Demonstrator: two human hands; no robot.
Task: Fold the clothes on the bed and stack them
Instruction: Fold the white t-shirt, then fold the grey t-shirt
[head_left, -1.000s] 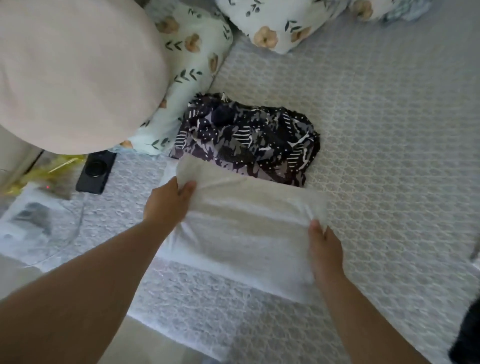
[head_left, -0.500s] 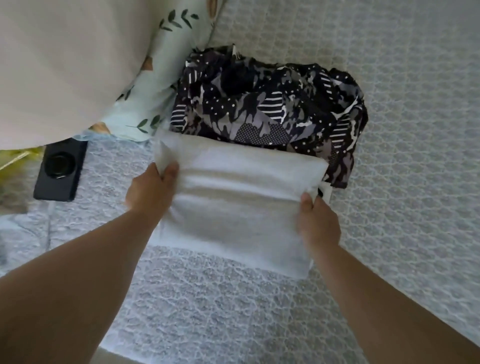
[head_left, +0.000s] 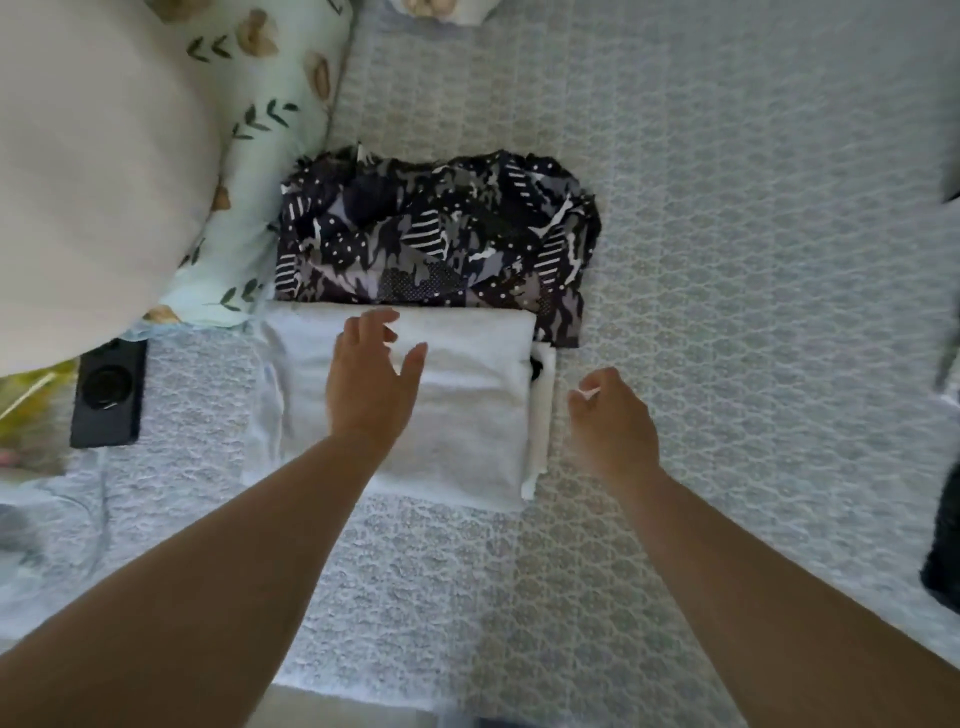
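Bed (head_left: 727, 260) is lying wide and bare to my right, giving plenty of room to move, while pillows (head_left: 249, 218) and a black gadget (head_left: 106, 395) are crowding the left side. Patterned garment (head_left: 436, 234) is sitting folded, and the white towel (head_left: 467, 415) is lying folded just in front of it, touching its near edge. I judge stacking is remaining. My left hand (head_left: 371, 387) is hovering over the towel, fingers spread and holding nothing; my right hand (head_left: 613, 415) is hanging loosely curled and empty beside the towel's right edge.
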